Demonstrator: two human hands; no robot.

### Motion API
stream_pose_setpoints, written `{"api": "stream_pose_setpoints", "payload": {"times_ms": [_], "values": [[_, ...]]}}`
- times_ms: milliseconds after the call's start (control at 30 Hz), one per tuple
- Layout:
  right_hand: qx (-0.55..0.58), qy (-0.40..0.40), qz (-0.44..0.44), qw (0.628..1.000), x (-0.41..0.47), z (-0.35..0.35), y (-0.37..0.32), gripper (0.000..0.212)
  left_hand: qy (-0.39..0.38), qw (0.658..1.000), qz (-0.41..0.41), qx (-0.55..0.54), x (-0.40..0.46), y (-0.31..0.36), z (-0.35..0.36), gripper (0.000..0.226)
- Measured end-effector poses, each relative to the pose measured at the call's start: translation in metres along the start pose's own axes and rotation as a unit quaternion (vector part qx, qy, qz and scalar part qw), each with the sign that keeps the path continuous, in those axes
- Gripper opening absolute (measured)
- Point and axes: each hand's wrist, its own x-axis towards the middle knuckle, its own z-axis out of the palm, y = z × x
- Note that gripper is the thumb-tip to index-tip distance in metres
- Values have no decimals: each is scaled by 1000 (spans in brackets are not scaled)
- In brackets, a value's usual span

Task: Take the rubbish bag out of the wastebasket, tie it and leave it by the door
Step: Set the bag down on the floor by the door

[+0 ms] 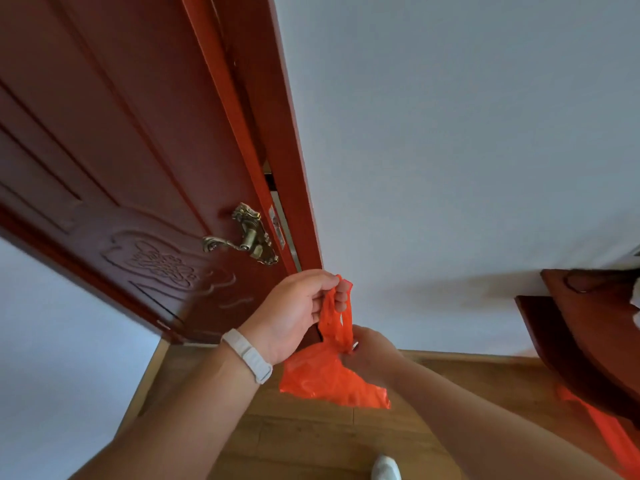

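the left hand (294,313) is pinching the top of the twisted handles of the orange rubbish bag (329,375), fingers curled shut around them. the right hand (367,351) is closing on the bag's neck lower down, its fingers mostly hidden behind the plastic. the bag is hanging in the air above the wooden floor (311,434), just right of the red door (121,168), near the white wall (450,150).

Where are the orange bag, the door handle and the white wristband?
orange bag (325,375): head view, on its bulging body.
door handle (221,242): head view, on the lever.
white wristband (247,355): head view, on the strap.
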Motion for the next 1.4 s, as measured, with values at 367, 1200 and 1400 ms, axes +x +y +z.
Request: {"api": "stream_pose_setpoints", "payload": {"times_ms": [367, 1200, 1400], "values": [[-10, -48, 52, 997, 64, 1, 68, 24, -15, 981, -113, 160, 99, -79, 0, 18], [-195, -11, 112, 974, 126, -3, 196, 41, -64, 847, -275, 450, 330, -370, -45, 21], [-181, -26, 140, 973, 125, -1, 197, 40, -37, 881, -300, 364, 307, -367, -50, 17]]}}
